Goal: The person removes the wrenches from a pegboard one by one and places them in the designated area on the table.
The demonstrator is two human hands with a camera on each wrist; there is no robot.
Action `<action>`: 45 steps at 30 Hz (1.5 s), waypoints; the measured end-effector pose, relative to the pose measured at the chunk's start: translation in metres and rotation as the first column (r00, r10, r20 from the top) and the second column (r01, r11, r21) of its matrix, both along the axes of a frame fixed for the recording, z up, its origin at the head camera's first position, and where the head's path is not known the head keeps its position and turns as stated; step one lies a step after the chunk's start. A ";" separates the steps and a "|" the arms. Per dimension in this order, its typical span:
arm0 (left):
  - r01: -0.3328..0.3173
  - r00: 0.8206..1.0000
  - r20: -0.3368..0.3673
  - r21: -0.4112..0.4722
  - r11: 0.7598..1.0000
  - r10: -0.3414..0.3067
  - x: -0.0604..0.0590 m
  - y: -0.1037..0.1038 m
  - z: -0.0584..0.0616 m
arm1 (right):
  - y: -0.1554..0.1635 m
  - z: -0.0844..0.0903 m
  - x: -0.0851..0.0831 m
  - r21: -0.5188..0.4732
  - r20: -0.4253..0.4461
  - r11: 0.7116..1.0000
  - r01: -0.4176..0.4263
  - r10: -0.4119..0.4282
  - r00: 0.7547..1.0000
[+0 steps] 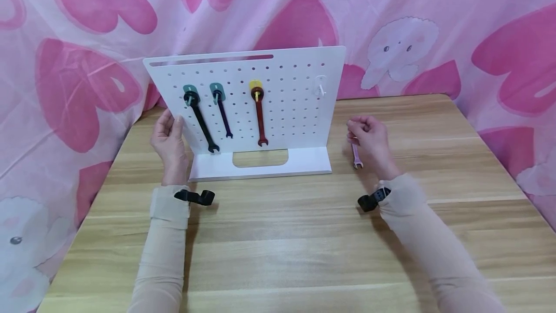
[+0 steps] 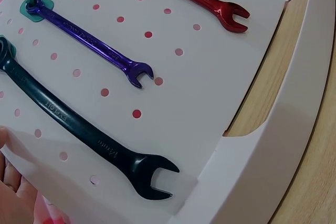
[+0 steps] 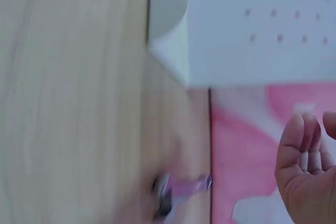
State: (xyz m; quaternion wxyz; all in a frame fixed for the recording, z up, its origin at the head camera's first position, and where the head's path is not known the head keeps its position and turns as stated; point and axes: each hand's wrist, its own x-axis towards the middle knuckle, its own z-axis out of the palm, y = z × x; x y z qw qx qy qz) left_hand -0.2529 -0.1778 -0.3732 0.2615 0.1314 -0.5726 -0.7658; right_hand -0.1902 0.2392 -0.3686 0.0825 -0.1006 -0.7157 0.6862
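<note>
— Largest first? Wooden table (image 1: 278, 235), pale grain, backed by a pink heart-print curtain (image 1: 78, 23) along far and side edges.

— And on it? White pegboard stand (image 1: 286, 110), upright near the table's far edge, foot plate flat on the wood, slot cut along the top.

— Hung there? Black wrench (image 1: 201, 120) on a teal hook at the board's left side, open jaw down near the bottom edge. Red wrench (image 1: 260, 117) on a yellow hook near the middle. Purple wrench (image 1: 223, 115) between them, shorter, on another teal hook. White hook (image 1: 320, 86) bare near the board's right edge.

— Hands? Left hand (image 1: 168, 144) against the board's left edge, fingers straight and relaxed, touching it, curled round nothing. Right hand (image 1: 371, 141) just beside the board's right edge, above the table, fingers curled; grip on anything hard to tell, wrist view blurred.

— Smallest? Pink wrench (image 1: 356, 156), lying on the table just under the right hand, near the foot plate's right corner; touching or apart, cannot tell.
</note>
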 end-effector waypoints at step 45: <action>-0.006 1.000 -0.008 -0.043 0.999 0.006 -0.001 0.000 -0.001 | -0.160 -0.007 -0.020 -0.032 -0.193 0.990 -0.137 0.128 0.973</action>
